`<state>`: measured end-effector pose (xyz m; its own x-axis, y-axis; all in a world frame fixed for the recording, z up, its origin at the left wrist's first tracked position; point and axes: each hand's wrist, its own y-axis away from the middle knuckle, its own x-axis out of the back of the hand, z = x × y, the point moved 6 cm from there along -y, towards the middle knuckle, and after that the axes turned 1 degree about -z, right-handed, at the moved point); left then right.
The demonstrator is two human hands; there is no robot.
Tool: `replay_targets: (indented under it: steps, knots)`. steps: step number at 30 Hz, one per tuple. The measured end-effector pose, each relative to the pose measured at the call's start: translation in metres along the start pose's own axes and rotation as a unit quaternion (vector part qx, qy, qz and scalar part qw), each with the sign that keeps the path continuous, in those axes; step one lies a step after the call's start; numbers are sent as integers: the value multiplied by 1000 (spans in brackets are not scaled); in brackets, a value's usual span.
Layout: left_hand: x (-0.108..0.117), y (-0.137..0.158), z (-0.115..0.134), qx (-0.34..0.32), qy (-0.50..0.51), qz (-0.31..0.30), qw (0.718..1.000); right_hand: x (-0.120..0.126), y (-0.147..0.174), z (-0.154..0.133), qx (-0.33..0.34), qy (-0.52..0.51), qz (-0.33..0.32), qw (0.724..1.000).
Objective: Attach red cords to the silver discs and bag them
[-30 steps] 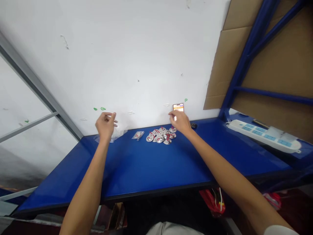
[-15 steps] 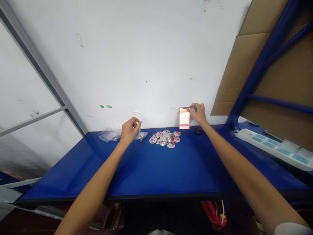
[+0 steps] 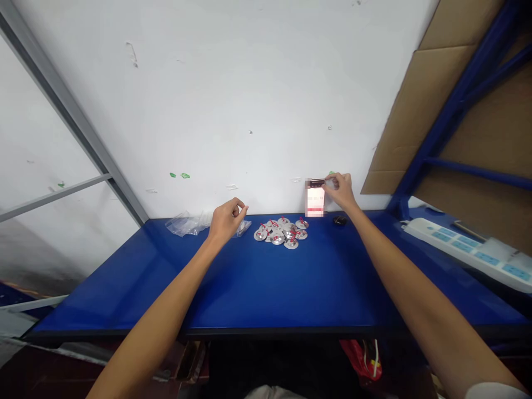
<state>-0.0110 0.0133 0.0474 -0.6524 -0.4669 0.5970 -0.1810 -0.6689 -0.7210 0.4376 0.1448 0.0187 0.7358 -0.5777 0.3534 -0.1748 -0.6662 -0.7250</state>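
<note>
A phone (image 3: 315,199) with a lit, blurred screen stands upright near the wall at the back of the blue table. My right hand (image 3: 343,191) pinches its upper right corner between thumb and fingers. My left hand (image 3: 226,221) hovers over the back of the table, fingers curled and thumb near the index fingertip, with nothing visible in it. To its right lies a pile of small silver finger cymbals (image 3: 277,237) with red loops. Partly hidden behind the left hand is a small clear packet (image 3: 245,228).
Crumpled clear plastic bags (image 3: 185,224) lie at the back left. Right of the phone is a small black object (image 3: 339,220). A white power strip (image 3: 469,249) runs along the right side, by a blue metal frame (image 3: 432,133). The white wall (image 3: 249,83) bounds the table's back.
The phone's displayed picture has changed, with a dark band now along its top. My left hand has shifted slightly right; my right hand stays at the phone's corner. The view has tilted a little.
</note>
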Motion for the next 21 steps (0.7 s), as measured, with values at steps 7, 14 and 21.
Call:
replay_targets:
  steps: [7, 14, 21]
  knots:
    - [-5, 2, 2, -9, 0, -15, 1000, -1, 0, -1, 7, 3, 9, 1000]
    - [-4, 2, 0, -12, -5, -9, 1000, 1, -1, 1, 12, -10, 0, 1000]
    - [-6, 3, 1, -6, 5, -13, 1000, 3, -1, 3, 37, -13, -39, 998]
